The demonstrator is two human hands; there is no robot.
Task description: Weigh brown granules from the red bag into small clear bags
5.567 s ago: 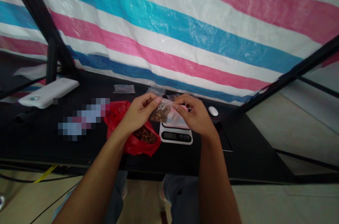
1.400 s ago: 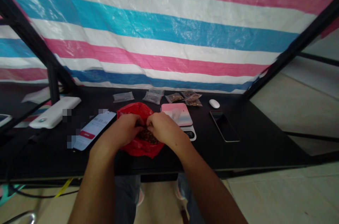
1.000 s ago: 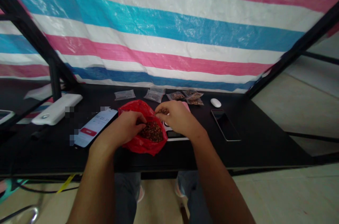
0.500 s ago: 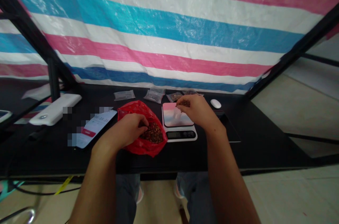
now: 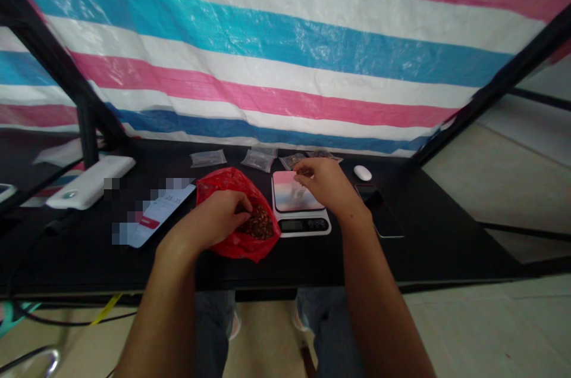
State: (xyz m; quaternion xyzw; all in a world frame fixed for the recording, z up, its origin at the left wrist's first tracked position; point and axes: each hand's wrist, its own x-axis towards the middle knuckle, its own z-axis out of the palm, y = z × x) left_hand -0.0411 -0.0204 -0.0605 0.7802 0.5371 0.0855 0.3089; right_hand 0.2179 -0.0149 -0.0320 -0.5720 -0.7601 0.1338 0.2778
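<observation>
A red plastic bag (image 5: pixel 223 178) lies open on the black table, with many small brown dried pieces (image 5: pixel 260 223) inside. My left hand (image 5: pixel 225 214) reaches into its mouth, fingers curled together at the pieces; what they grip, if anything, is hidden. To the right of the bag stands a white kitchen scale (image 5: pixel 307 232) with a pink, white and blue plate. Above that plate, my right hand (image 5: pixel 323 181) is closed in a pinch on a few brown pieces (image 5: pixel 304 172), partly hidden by the fingers. The scale's display is unreadable.
Behind the scale lie small clear bags, some with brown contents (image 5: pixel 292 160), others pale (image 5: pixel 259 159). A white mouse (image 5: pixel 363 173) and a dark phone (image 5: pixel 386 217) are at right. At left are a lit phone (image 5: pixel 167 208) and a white device (image 5: pixel 91 183). Striped sheeting (image 5: pixel 285 62) hangs behind.
My right hand has shifted slightly left over the scale plate, uncovering more of the dark phone. My left hand stays in the red bag with little movement.
</observation>
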